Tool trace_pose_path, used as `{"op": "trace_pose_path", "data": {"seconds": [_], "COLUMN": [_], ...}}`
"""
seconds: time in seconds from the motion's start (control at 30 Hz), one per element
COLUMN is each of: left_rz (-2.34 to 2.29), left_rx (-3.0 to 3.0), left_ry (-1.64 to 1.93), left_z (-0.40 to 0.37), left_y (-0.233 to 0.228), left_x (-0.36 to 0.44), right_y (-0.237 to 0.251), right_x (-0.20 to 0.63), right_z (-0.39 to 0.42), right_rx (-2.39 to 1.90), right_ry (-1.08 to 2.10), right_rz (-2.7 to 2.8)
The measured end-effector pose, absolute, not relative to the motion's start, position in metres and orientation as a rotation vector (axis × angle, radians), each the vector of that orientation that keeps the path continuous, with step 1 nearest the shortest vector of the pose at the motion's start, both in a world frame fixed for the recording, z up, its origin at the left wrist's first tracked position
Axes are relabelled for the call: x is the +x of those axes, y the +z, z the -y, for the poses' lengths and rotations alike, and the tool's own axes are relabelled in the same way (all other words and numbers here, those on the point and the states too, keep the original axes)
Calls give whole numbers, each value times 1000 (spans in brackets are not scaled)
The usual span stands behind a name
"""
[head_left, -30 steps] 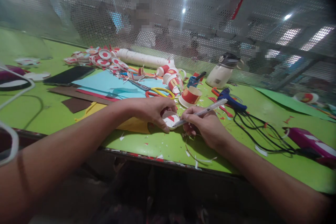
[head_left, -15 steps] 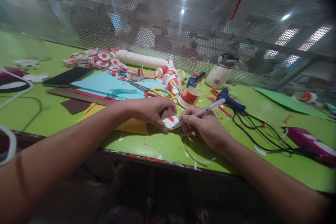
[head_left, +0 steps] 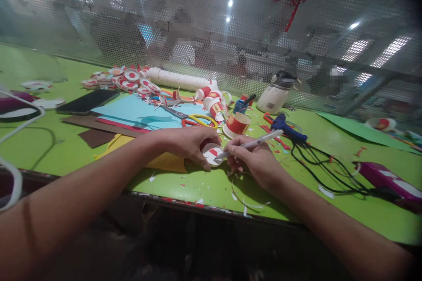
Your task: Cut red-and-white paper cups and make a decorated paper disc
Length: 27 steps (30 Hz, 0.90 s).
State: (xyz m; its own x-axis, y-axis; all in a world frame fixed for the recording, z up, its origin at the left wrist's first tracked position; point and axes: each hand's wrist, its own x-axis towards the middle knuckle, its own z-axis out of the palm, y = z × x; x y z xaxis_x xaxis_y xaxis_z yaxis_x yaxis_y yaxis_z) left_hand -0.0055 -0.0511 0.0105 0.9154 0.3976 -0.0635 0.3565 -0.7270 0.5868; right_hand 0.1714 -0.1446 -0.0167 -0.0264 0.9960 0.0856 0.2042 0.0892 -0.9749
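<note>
My left hand (head_left: pixel 189 142) pins a small white paper disc (head_left: pixel 212 154) with a red mark against the green table (head_left: pixel 46 145), thumb and fingers curled round its rim. My right hand (head_left: pixel 255 160) grips a white pen (head_left: pixel 253 143), and the pen's tip rests on the disc's right side. An upturned red and white paper cup (head_left: pixel 237 124) stands just behind the two hands. Yellow-handled scissors (head_left: pixel 194 119) lie behind my left hand on a blue paper sheet (head_left: pixel 138 109).
Several cut red and white discs (head_left: pixel 128 80) and a long white tube (head_left: pixel 180 80) lie at the back. A black phone (head_left: pixel 87 101) lies left, and a blue glue gun (head_left: pixel 288 126) with black cord and a white bottle (head_left: pixel 276 93) sit right. Paper scraps litter the front edge.
The hands, disc and pen stay together in the same grip; the view has tilted up a little, so everything sits slightly lower and the pen lies a bit flatter.
</note>
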Motion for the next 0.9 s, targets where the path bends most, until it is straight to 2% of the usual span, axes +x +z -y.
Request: {"op": "trace_pose_path", "data": {"seconds": [0.9], "left_rz": [-539], "left_rx": [2441], "left_ry": [83], "left_z": [51], "left_y": [10], "left_x": [-5], "right_y": [-14], "right_x": [171], "right_z": [146], "right_rx": [-1324], "right_ry": [1047], "right_rz": [1448]}}
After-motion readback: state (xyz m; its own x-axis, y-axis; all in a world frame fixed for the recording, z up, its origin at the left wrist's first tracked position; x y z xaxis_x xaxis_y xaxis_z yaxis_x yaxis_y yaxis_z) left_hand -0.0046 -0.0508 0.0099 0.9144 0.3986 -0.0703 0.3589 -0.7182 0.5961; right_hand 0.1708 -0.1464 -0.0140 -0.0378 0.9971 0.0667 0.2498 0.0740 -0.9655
